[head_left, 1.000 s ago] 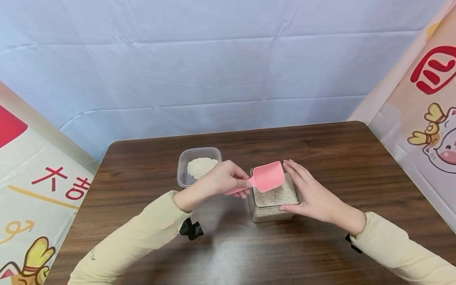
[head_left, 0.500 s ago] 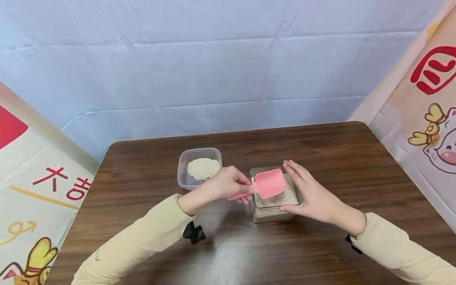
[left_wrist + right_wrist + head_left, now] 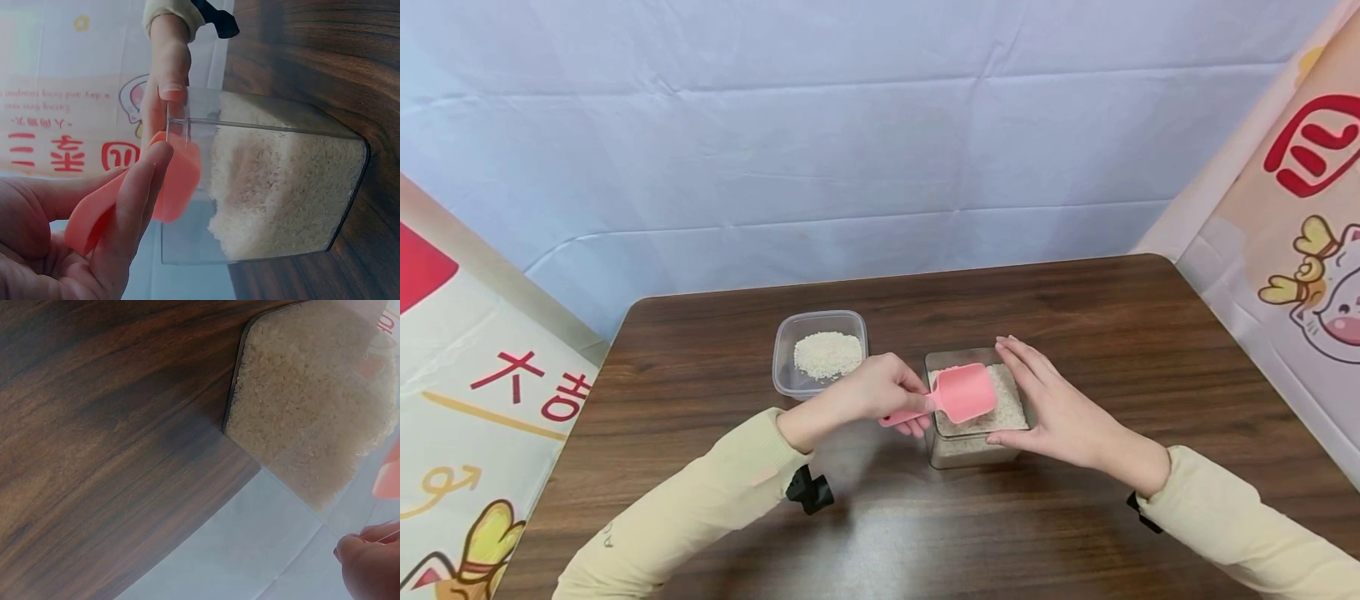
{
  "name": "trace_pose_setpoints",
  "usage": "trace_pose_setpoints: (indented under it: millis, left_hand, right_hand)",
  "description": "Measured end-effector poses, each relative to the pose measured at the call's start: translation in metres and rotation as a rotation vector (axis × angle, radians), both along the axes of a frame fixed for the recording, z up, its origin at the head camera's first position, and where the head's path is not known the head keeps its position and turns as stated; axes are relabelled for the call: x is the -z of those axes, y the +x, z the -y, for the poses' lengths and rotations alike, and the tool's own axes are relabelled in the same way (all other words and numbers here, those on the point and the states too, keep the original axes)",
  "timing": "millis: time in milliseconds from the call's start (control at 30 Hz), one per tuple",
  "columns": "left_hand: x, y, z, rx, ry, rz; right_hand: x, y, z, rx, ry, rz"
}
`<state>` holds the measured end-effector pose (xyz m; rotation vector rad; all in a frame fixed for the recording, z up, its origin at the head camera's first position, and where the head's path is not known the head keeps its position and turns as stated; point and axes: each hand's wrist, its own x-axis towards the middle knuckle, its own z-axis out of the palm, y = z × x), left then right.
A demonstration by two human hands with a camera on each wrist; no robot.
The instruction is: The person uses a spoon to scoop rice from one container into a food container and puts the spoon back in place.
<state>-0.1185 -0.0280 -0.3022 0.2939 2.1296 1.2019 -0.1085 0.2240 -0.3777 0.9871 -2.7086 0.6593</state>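
My left hand (image 3: 880,385) grips the handle of a pink scoop (image 3: 967,392). The scoop's bowl, with no rice showing in it, is at the mouth of a tall clear container (image 3: 934,452) filled partway with rice (image 3: 275,181). In the left wrist view, the pink bowl (image 3: 181,178) overlaps the upper end of the container, apart from the rice below. My right hand (image 3: 1060,417) holds the container's right side at the rim, thumb on the near corner and fingers at the far one. The right wrist view catches its fingertips (image 3: 353,544) at the rim.
A shallow clear plastic box (image 3: 781,367) with a small heap of white rice (image 3: 826,354) stands left of the container, partly behind my left wrist. Both stand on a dark wooden table (image 3: 1075,325). A pale cloth backdrop (image 3: 850,150) hangs behind the far edge.
My left hand has lowered the scoop slightly toward the near side, over the container's mouth. My right hand has kept its place on the container.
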Motion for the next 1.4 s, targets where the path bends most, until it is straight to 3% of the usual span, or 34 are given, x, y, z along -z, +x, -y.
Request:
trace_pose_setpoints:
  millis: [433, 833, 1400]
  left_hand:
    - [0.007, -0.005, 0.002, 0.003, 0.028, 0.120]
    - [0.013, -0.012, 0.007, 0.002, 0.151, 0.245]
    - [0.012, -0.012, 0.006, -0.016, 0.135, 0.255]
  right_hand:
    - [-0.001, -0.001, 0.001, -0.006, 0.005, -0.011]
    - [-0.003, -0.001, 0.002, -0.005, 0.014, -0.010]
    - [-0.002, 0.000, 0.001, -0.018, 0.024, -0.034]
